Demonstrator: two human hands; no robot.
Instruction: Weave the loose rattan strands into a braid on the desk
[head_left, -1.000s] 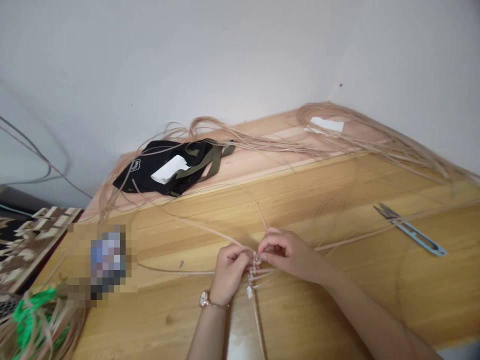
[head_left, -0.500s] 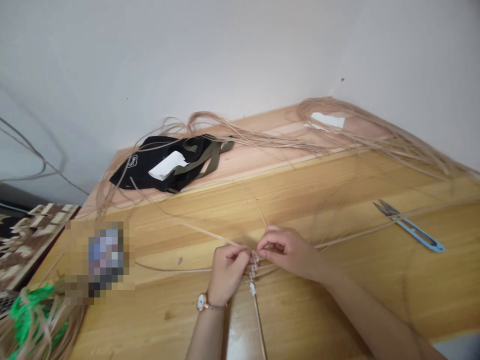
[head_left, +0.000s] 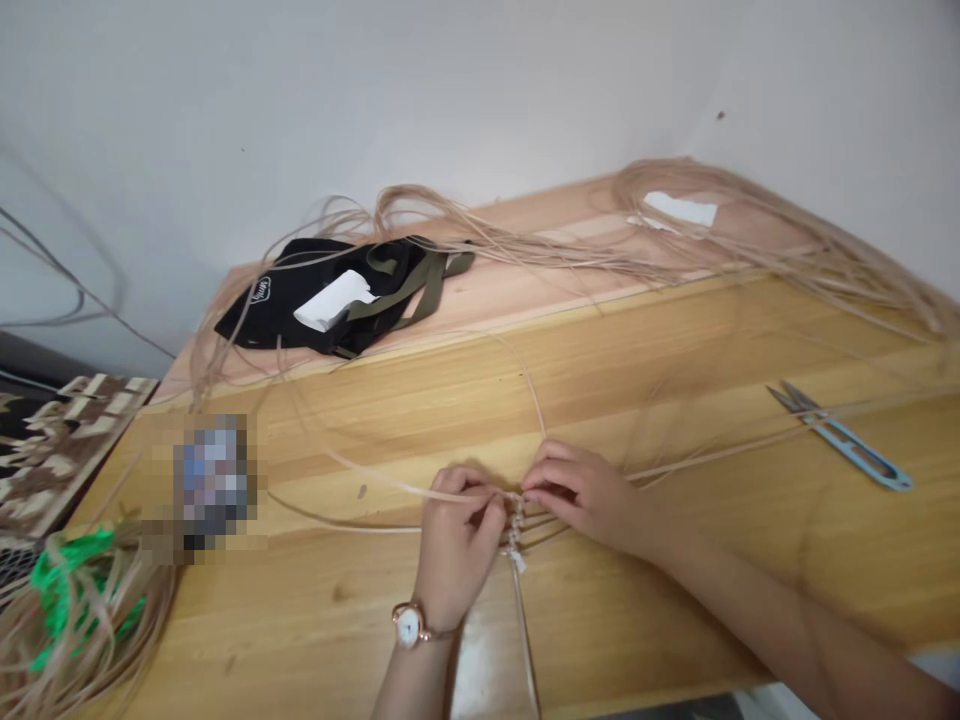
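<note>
Between my hands lies a small woven piece of thin tan cane strips (head_left: 517,522), with a scrap of white tape (head_left: 518,562) at its near end and a long strip (head_left: 527,640) running toward me. My left hand (head_left: 463,525), with a watch at the wrist, is closed in a pinch on a cane strip (head_left: 405,488) that trails off to the left. My right hand (head_left: 581,490) pinches a strip at the top of the weave, its fingertips close to those of the left. Another strip (head_left: 534,390) rises beyond the right hand.
Blue thread snips (head_left: 847,440) lie at the right, crossed by long strips. A black bag (head_left: 315,300) with a white paper roll (head_left: 335,300) sits at the back. Cane coils (head_left: 675,180) lie along the back edge; a bundle with green wrapping (head_left: 75,600) is at the lower left.
The view has shifted slightly, so the table objects sit higher. My left hand's strip now passes across the front of its fingers. Both hands stay pinched at the weave's top.
</note>
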